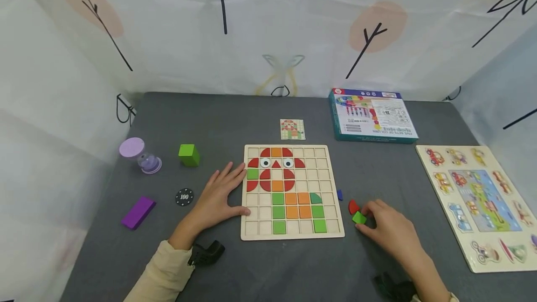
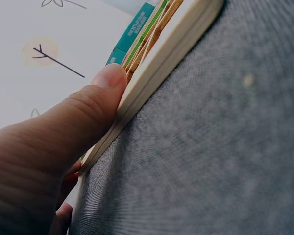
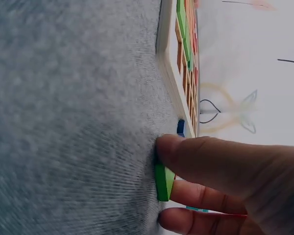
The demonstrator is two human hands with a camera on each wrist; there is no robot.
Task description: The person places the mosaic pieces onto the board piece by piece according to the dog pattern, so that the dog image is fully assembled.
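A wooden grid board (image 1: 293, 237) lies on the grey table, filled in part with red, orange and green tiles and two eye tiles. My left hand (image 1: 218, 195) rests at its left side with fingers spread, thumb and fingertips touching the edge. To the right of the board, my right hand (image 1: 390, 229) pinches a green square tile (image 1: 359, 218) between thumb and fingers. In the right wrist view that green tile (image 3: 162, 183) stays close over the tabletop. Just behind it lies a red piece (image 1: 354, 206), and a small blue piece (image 1: 339, 195) sits beside the board's right edge.
Behind the board lies a small pattern card (image 1: 292, 129), with a flat box (image 1: 373, 115) to its right. A picture puzzle board (image 1: 455, 209) is at the far right. On the left are a green block (image 1: 189, 155), a purple block (image 1: 138, 213), a black chip (image 1: 184, 197) and a lilac-topped object (image 1: 132, 147).
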